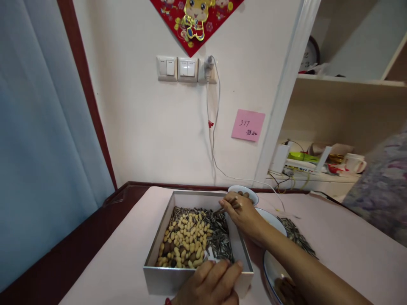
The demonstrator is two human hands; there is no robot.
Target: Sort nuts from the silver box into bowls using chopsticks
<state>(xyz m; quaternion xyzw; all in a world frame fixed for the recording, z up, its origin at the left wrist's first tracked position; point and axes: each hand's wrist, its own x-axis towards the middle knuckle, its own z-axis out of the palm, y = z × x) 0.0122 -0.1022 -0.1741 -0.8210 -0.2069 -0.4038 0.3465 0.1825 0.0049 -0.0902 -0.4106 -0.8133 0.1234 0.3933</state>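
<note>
Chopsticks [229, 203] pinched in right fingers [226, 208] over seed box [197, 197] (bowls [274, 218] just beside); left fingers [219, 271] seemingly clasp rim.

Two bare hands, same person. Left hand [208, 281]: only fingers and knuckles show, the rest is cut by the bottom edge of the view. A small red bit [166, 301] sits at its wrist, too cropped to tell what it is. Right hand [243, 214]: bare, with a bare forearm [302, 271] uncovered right to the picture's edge.
</note>
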